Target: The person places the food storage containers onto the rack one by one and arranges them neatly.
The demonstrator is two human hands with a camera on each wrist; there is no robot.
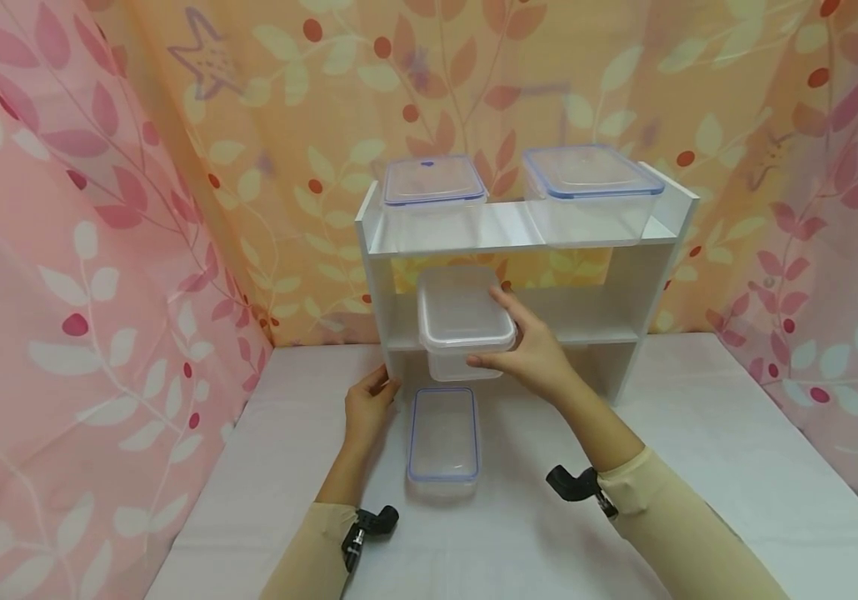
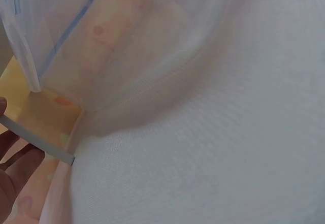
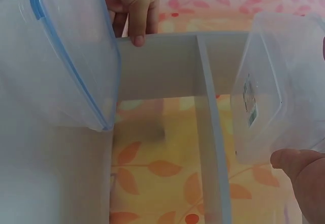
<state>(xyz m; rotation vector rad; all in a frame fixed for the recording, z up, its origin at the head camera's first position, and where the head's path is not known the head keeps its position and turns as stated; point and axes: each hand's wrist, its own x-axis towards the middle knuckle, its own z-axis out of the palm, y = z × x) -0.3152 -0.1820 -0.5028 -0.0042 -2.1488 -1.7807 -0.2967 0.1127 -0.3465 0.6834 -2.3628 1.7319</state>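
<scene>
My right hand grips a clear plastic food container with a whitish lid by its right side. The container is raised in front of the white shelf's middle board, and its label shows in the right wrist view. At the shelf's left side panel, low down, my left hand pinches the front edge. The left wrist view shows thumb and fingers on opposite faces of the panel. A clear container with a blue-rimmed lid stands on the table just right of my left hand.
Two more clear containers with blue-rimmed lids, a smaller one on the left and a larger one on the right, stand on the top board. A white cloth covers the table. Patterned curtains hang behind and at both sides.
</scene>
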